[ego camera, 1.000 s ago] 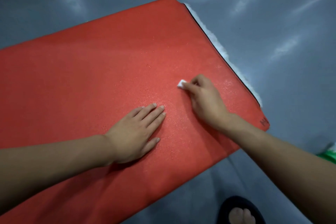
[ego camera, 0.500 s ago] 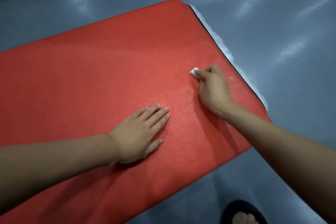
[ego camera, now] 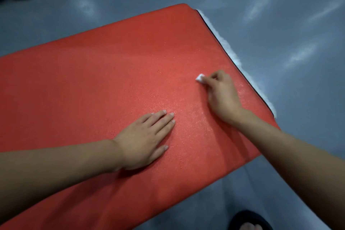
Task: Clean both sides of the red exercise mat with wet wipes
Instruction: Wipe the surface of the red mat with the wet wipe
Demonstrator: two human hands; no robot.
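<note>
The red exercise mat (ego camera: 97, 84) lies flat on a grey floor and fills most of the view. My left hand (ego camera: 143, 138) rests palm down on the mat near its middle, fingers straight and together. My right hand (ego camera: 222, 95) is near the mat's right end, fingers curled around a small white wet wipe (ego camera: 200, 78) that it presses onto the surface. Only a corner of the wipe shows past my fingertips. The area between my hands glistens with moisture.
A white fuzzy strip (ego camera: 233, 56) pokes out from under the mat's right edge. The glossy grey floor (ego camera: 289, 33) surrounds the mat. A foot in a dark sandal (ego camera: 250, 222) stands at the bottom right, close to the mat's near edge.
My right hand slid the wipe away from me and toward the mat's right end. My left hand stayed flat in the same spot.
</note>
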